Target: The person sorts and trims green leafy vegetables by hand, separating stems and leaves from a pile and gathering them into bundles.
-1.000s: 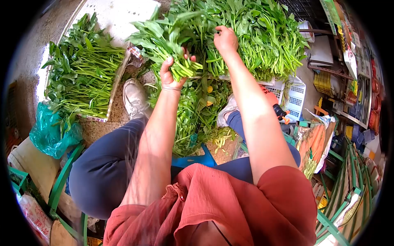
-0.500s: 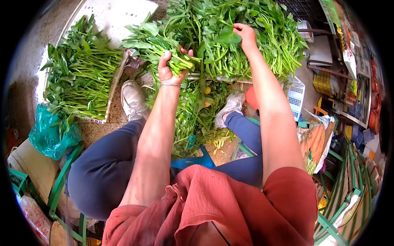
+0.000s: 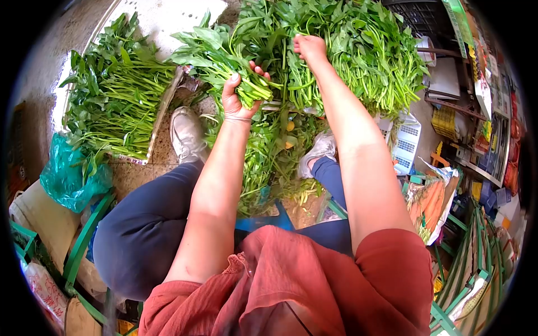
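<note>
My left hand [image 3: 242,92] is wrapped around a bunch of leafy green stalks that look like water spinach [image 3: 216,56], cut ends toward me and leaves pointing up and left. My right hand [image 3: 311,49] is closed in a pinch over a large heap of the same greens [image 3: 370,61]; what its fingers hold is hidden. Below the heap, between my shoes, lie loose leaves and stems [image 3: 258,162].
On the left, a pile of greens [image 3: 120,101] lies lined up beside a teal plastic bag [image 3: 73,173]. A white crate [image 3: 406,140] and bagged carrots [image 3: 428,201] stand on the right. Green metal frames [image 3: 84,241] flank my legs. My shoes [image 3: 188,134] rest on the floor.
My right hand has moved left across the heap, closer to the bunch, and its fingers are curled in more. My left hand still grips the bunch, nearly in place. The view has shifted slightly.
</note>
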Demonstrator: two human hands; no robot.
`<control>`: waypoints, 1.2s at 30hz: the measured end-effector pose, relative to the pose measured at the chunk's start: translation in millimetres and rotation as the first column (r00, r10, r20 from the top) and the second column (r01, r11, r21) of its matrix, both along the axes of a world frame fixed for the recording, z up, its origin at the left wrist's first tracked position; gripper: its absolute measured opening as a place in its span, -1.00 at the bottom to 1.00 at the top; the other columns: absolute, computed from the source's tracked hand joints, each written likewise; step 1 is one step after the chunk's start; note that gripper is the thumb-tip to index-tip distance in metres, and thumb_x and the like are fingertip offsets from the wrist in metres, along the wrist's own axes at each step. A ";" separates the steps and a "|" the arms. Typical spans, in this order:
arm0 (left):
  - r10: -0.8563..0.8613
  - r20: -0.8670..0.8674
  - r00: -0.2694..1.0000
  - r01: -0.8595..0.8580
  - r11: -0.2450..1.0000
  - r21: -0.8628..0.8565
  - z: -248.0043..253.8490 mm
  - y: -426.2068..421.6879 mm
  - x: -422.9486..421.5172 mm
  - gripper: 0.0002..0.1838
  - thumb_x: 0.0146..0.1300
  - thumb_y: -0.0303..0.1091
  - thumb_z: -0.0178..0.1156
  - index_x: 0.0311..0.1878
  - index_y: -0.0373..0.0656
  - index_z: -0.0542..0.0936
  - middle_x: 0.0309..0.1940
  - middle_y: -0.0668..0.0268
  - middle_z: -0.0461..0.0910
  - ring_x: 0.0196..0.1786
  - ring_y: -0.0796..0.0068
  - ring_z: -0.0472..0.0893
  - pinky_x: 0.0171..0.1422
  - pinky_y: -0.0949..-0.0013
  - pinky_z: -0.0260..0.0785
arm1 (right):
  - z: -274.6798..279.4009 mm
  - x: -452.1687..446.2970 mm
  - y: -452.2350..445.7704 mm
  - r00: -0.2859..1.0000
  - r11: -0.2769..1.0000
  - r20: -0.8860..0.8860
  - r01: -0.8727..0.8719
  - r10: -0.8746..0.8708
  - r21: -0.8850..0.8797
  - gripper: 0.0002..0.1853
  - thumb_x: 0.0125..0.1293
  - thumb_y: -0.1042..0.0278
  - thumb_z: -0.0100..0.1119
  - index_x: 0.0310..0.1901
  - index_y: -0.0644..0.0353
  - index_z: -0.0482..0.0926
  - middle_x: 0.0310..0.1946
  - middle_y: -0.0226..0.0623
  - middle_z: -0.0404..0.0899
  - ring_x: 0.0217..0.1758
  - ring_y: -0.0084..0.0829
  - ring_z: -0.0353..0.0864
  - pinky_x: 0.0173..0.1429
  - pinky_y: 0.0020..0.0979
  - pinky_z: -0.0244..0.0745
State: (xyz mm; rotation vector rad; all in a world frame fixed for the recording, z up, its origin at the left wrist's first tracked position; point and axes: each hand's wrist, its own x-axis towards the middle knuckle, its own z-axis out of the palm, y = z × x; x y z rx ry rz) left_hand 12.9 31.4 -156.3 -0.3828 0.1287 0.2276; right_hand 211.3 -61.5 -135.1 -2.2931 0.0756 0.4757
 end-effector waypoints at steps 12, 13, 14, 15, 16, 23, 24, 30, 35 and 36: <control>0.030 0.066 0.997 -0.027 0.998 -0.056 4.1 9.3 3.8 -0.57 -0.08 -0.42 0.17 -0.07 -0.31 0.42 -0.18 0.20 0.51 -0.08 0.32 0.50 0.28 0.17 0.16 | 19.0 4.0 21.8 0.989 0.972 0.001 -0.147 0.149 -0.184 -0.87 -0.01 0.34 0.25 -0.43 0.16 0.54 -0.48 -0.34 0.56 -0.52 -0.61 0.46 -0.41 -0.54 0.41; 0.031 0.068 0.997 -0.027 0.998 -0.058 -0.5 8.4 3.8 -0.57 -0.08 -0.42 0.17 -0.07 -0.31 0.42 -0.18 0.20 0.51 -0.08 0.32 0.50 0.28 0.17 0.16 | 45.8 1.2 19.2 0.984 0.992 -0.131 -0.115 0.121 0.055 -0.88 0.00 0.40 0.24 -0.47 0.21 0.50 -0.54 -0.39 0.53 -0.68 -0.75 0.27 -0.65 -0.72 0.19; 0.033 0.062 0.998 -0.030 0.998 -0.049 -4.5 7.4 4.1 -0.55 -0.06 -0.41 0.16 -0.03 -0.33 0.40 -0.13 0.17 0.49 -0.06 0.29 0.50 0.27 0.16 0.18 | 50.4 10.2 12.0 0.963 0.959 -0.260 0.010 0.067 0.284 -0.92 -0.05 0.49 0.21 -0.51 0.25 0.50 -0.67 -0.41 0.48 -0.78 -0.73 0.20 -0.77 -0.70 0.05; 0.035 0.060 0.998 -0.033 0.999 -0.040 -5.7 5.6 6.0 -0.52 -0.05 -0.41 0.15 0.00 -0.35 0.38 -0.07 0.15 0.48 -0.05 0.26 0.49 0.26 0.15 0.19 | 64.7 5.6 8.6 0.959 0.963 -0.275 0.008 0.069 0.269 -0.90 -0.03 0.49 0.23 -0.48 0.25 0.49 -0.65 -0.41 0.48 -0.76 -0.74 0.22 -0.76 -0.72 0.07; 0.033 0.070 0.997 -0.030 0.999 -0.043 2.2 5.1 7.2 -0.52 -0.05 -0.41 0.15 0.00 -0.35 0.38 -0.07 0.15 0.48 -0.05 0.26 0.49 0.26 0.15 0.19 | 80.9 -4.5 3.5 0.955 0.967 -0.288 0.005 0.071 0.254 -0.88 -0.01 0.49 0.24 -0.46 0.25 0.48 -0.63 -0.42 0.48 -0.75 -0.75 0.24 -0.75 -0.74 0.08; -0.234 -0.191 0.953 0.271 0.943 0.195 -5.0 -8.1 -0.9 -0.62 0.00 -0.39 0.15 -0.09 -0.35 0.44 -0.25 0.14 0.55 -0.24 0.27 0.57 -0.03 0.26 0.45 | 36.0 -106.3 -0.9 0.922 0.924 0.134 -0.375 0.364 0.067 -0.92 0.06 0.46 0.17 -0.38 0.23 0.55 -0.47 -0.33 0.59 -0.50 -0.55 0.56 -0.41 -0.53 0.47; -0.262 -0.267 0.927 0.321 0.924 0.207 -3.1 -7.8 -2.9 -0.65 0.00 -0.42 0.15 -0.10 -0.32 0.45 -0.29 0.18 0.55 -0.29 0.30 0.57 -0.09 0.27 0.47 | 31.7 -111.9 3.4 0.838 0.881 0.284 -0.470 0.466 -0.060 -0.92 0.08 0.43 0.14 -0.38 0.21 0.58 -0.46 -0.35 0.60 -0.50 -0.57 0.56 -0.39 -0.52 0.48; -0.228 -0.208 0.951 0.266 0.947 0.179 -9.9 -4.7 -8.2 -0.54 -0.01 -0.41 0.15 -0.01 -0.41 0.37 -0.15 0.09 0.50 -0.07 0.11 0.51 0.10 0.13 0.37 | 38.9 -41.5 -9.5 0.933 0.991 0.334 -0.126 0.135 -0.048 -0.85 0.11 0.30 0.11 -0.32 0.13 0.58 -0.39 -0.36 0.61 -0.39 -0.50 0.59 -0.26 -0.45 0.48; -0.168 -0.079 0.983 0.176 0.979 0.100 -9.2 -4.6 -5.9 -0.44 -0.03 -0.35 0.16 0.07 -0.37 0.31 -0.03 0.11 0.44 0.05 0.16 0.43 0.22 0.12 0.25 | 59.8 24.4 32.7 0.724 0.943 0.612 -0.182 0.319 -0.278 -0.71 0.10 0.09 0.13 -0.21 0.06 0.57 -0.28 -0.32 0.58 -0.21 -0.39 0.56 -0.10 -0.40 0.41; -0.158 -0.078 0.984 0.163 0.984 0.067 -4.1 -2.5 -5.0 -0.44 -0.05 -0.35 0.18 0.06 -0.36 0.33 -0.07 0.11 0.45 0.02 0.16 0.45 0.20 0.12 0.28 | 70.1 24.0 49.9 0.670 0.878 0.585 -0.230 0.456 -0.420 -0.68 0.08 0.05 0.13 -0.21 0.05 0.58 -0.25 -0.30 0.58 -0.18 -0.36 0.56 -0.08 -0.37 0.41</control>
